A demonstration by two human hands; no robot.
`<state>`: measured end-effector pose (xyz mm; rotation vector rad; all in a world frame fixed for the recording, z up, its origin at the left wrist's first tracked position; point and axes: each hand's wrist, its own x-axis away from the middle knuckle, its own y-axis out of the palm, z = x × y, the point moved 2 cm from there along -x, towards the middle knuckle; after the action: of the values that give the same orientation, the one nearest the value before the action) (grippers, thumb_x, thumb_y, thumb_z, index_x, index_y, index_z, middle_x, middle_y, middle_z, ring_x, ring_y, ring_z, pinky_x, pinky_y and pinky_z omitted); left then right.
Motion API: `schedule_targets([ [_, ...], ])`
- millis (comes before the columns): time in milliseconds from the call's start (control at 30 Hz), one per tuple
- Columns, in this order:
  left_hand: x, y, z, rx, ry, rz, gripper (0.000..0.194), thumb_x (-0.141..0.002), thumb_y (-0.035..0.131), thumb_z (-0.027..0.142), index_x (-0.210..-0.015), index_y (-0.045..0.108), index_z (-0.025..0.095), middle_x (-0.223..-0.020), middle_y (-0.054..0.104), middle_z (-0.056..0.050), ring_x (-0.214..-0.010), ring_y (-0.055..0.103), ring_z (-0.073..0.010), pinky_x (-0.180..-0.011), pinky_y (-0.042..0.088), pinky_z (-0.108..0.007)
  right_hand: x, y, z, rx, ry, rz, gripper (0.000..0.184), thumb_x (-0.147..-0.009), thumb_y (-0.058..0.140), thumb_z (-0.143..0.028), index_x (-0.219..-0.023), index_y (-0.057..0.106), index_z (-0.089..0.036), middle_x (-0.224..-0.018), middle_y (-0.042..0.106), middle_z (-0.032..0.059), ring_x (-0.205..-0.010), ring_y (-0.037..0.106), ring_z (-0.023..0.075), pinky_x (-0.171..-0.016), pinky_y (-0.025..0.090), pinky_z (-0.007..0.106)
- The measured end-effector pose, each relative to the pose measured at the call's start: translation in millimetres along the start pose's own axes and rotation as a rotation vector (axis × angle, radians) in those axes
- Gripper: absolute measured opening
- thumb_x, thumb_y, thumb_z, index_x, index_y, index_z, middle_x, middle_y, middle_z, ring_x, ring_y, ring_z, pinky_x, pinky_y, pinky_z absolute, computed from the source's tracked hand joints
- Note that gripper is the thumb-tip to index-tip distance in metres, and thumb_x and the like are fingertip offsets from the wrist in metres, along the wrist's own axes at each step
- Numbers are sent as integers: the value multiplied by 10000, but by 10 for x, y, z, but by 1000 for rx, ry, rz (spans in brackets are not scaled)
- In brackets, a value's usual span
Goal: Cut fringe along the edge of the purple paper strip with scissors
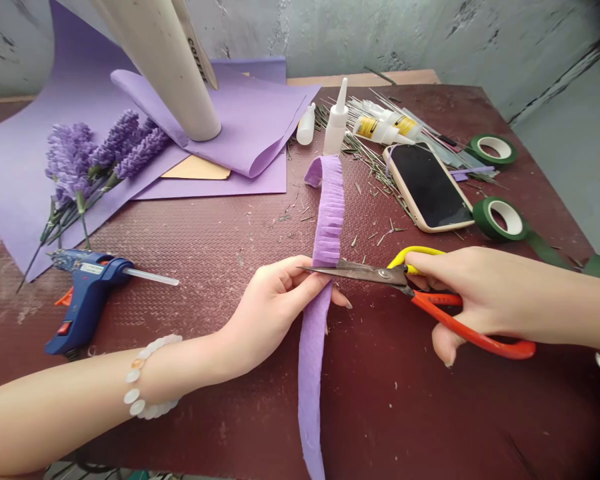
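Note:
My left hand (275, 303) pinches a long lilac paper strip (313, 360) near the table's middle. The strip's upper part is fringed with short cuts and curls over at its top end. My right hand (475, 293) grips orange-and-yellow-handled scissors (360, 271), with fingers through the handles. The steel blades lie across the strip at my left fingers, and the paper sits between them. A white beaded bracelet (143, 377) circles my left wrist.
A blue hot glue gun (87, 300) lies left on the dark red board (205, 433). Purple lavender stems (100, 160) rest on lilac sheets (250, 113) beneath a cardboard tube (165, 67). Glue bottles (336, 120), a phone (427, 187), green tape rolls (497, 219) and cut stem bits lie beyond.

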<state>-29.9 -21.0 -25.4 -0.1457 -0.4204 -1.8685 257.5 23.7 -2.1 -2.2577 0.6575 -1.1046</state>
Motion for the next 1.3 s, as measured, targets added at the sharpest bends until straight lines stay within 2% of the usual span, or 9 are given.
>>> schedule_targets([
  [167,-3,2,-3,-14,1,-5,233,-1114,769,379,-975,792,194,-860,905,-16,-575,701,-127,-585,579,-224,-2,17,43,-54,-9,-37,398,-822,938,-492,-880,585,-318,-688,666,-73,-584,580,230,-526,405,360],
  [333,2,3,8,-67,16,11,284,-1104,777,428,-952,803,190,-863,902,-33,-621,714,-150,-617,567,-244,0,-2,17,-110,-44,-113,373,-817,916,-474,-913,588,-325,-709,790,-62,-587,649,262,-526,442,383],
  [500,4,0,32,-129,18,25,319,-1090,776,419,-871,802,187,-833,891,-49,-684,745,-182,-651,564,-264,13,-7,-27,-154,-16,-144,229,-912,772,-456,-949,584,-330,-733,872,-45,-621,742,306,-561,494,415],
  [700,4,-1,42,-106,15,32,329,-1091,777,404,-847,808,184,-831,892,-49,-733,775,-186,-716,598,-263,70,7,-106,-191,29,-98,278,-920,746,-505,-891,534,-328,-720,865,-41,-643,758,309,-634,493,423],
  [867,-3,12,55,-70,7,6,317,-1086,770,340,-812,802,184,-773,868,-29,-612,684,-139,-618,546,-238,102,10,-77,-193,43,-58,202,-949,720,-448,-929,573,-312,-721,869,-26,-622,744,276,-620,473,384],
  [967,0,6,54,-45,-2,-3,302,-1072,791,338,-813,801,184,-760,861,-26,-559,655,-128,-565,531,-234,76,0,24,-193,14,-133,200,-943,740,-449,-949,601,-305,-742,876,-17,-599,734,268,-565,451,360],
  [1100,20,-1,25,26,-43,-45,290,-1079,812,388,-877,803,179,-840,891,-47,-529,682,-129,-513,545,-230,42,-42,150,-217,-5,-255,229,-938,770,-486,-968,634,-305,-729,861,-12,-606,733,280,-527,454,346],
  [1300,53,-1,-35,161,-68,-87,298,-1071,841,443,-971,784,168,-944,920,-95,-558,756,-159,-536,630,-247,32,-109,234,-262,-91,-274,248,-976,761,-518,-930,717,-279,-674,767,-7,-602,604,227,-549,414,339],
])
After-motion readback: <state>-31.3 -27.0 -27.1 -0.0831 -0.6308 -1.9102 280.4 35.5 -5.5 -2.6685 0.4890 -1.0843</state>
